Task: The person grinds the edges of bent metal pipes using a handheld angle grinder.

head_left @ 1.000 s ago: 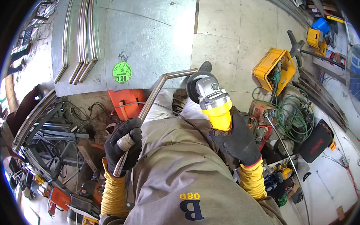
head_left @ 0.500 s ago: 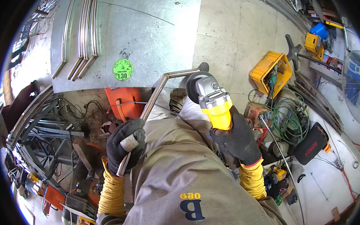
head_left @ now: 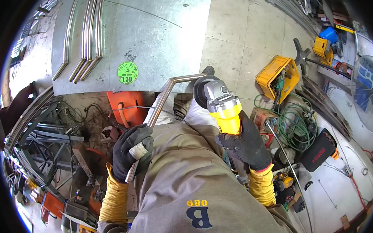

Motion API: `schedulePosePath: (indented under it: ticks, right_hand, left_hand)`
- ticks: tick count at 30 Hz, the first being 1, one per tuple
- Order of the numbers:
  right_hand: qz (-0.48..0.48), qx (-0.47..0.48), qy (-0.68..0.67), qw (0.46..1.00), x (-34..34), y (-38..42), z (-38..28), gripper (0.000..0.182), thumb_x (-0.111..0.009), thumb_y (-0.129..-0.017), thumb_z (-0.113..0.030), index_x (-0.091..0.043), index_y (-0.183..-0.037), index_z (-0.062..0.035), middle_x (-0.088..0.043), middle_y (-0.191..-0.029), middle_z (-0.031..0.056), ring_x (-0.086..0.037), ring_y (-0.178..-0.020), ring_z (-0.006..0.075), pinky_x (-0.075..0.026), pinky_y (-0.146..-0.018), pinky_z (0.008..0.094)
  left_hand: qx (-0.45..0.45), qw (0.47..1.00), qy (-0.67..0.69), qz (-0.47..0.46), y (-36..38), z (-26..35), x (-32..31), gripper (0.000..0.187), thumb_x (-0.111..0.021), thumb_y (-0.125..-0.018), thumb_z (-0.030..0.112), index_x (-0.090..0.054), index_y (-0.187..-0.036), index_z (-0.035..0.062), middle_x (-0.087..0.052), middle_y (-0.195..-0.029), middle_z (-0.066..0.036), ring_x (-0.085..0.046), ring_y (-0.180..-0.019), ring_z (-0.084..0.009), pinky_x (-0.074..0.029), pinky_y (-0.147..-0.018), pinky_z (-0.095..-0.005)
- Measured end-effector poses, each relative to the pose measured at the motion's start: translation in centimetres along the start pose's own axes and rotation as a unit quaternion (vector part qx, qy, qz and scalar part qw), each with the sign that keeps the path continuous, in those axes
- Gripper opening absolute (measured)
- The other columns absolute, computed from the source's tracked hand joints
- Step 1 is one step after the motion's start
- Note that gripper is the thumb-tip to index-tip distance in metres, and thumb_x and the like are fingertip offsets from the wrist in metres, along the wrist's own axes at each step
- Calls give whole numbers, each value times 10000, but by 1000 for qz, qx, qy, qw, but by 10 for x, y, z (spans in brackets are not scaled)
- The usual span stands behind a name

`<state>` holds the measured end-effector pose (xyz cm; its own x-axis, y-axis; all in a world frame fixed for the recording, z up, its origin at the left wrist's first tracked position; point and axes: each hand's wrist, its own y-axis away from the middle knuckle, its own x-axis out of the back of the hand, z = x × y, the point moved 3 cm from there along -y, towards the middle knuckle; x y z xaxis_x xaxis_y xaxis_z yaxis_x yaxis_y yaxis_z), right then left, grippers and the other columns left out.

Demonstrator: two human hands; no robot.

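My left hand (head_left: 130, 153), in a black glove with tape round a finger, is wrapped round the lower part of a bent shiny metal tube (head_left: 160, 103). The tube slants up and away, then bends to the right. My right hand (head_left: 247, 144), also in a black glove, grips a yellow and grey angle grinder (head_left: 223, 106) by its body. The grinder's dark disc (head_left: 199, 91) is right at the tube's far end, overlapping it in this view. Yellow cuffs cover both wrists.
Several similar bent tubes (head_left: 87, 33) lie on a metal sheet (head_left: 148, 35) ahead, beside a green round sticker (head_left: 127, 73). Below its edge is an orange container (head_left: 126, 107). A yellow crate (head_left: 263, 74), a coiled green hose (head_left: 292, 125) and a dark case (head_left: 319, 151) lie to the right.
The view has shifted slightly, and my left hand with the tube sits a touch further right. Both hands keep their grips, with the disc still at the tube's far end.
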<state>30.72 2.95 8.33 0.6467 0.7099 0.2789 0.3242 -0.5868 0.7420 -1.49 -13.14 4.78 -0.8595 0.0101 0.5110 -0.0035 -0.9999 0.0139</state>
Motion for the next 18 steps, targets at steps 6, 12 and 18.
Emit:
schedulePosePath:
  ticks: [6,12,18]
  right_hand:
    - [-17,-33,-27,999,-1,5,-3,613,-909,-890,-262,-604,-1357,-7,-739,-1172,135,-695,-1023,235,-565,-946,404]
    - [-10,-13,-75,997,0,-3,5,578,-890,-895,-232,-607,-1345,-7,-737,-1136,125,-691,-990,226,-568,-925,395]
    - [1,10,-45,999,0,-1,12,583,-878,-886,-234,-605,-1348,-9,-734,-1160,141,-697,-1006,246,-567,-938,406]
  left_hand:
    - [6,1000,-19,-2,-5,5,2,427,-853,-790,2,-754,-1193,102,-789,-1276,-155,-768,-1191,-402,-626,-1000,-485]
    - [23,1000,-2,-14,-9,8,5,443,-847,-825,17,-753,-1254,69,-782,-1287,-177,-761,-1204,-397,-605,-1028,-468]
    - [391,856,337,33,4,4,6,478,-790,-888,-73,-740,-1348,47,-779,-1231,-143,-764,-1072,-267,-610,-924,-365]
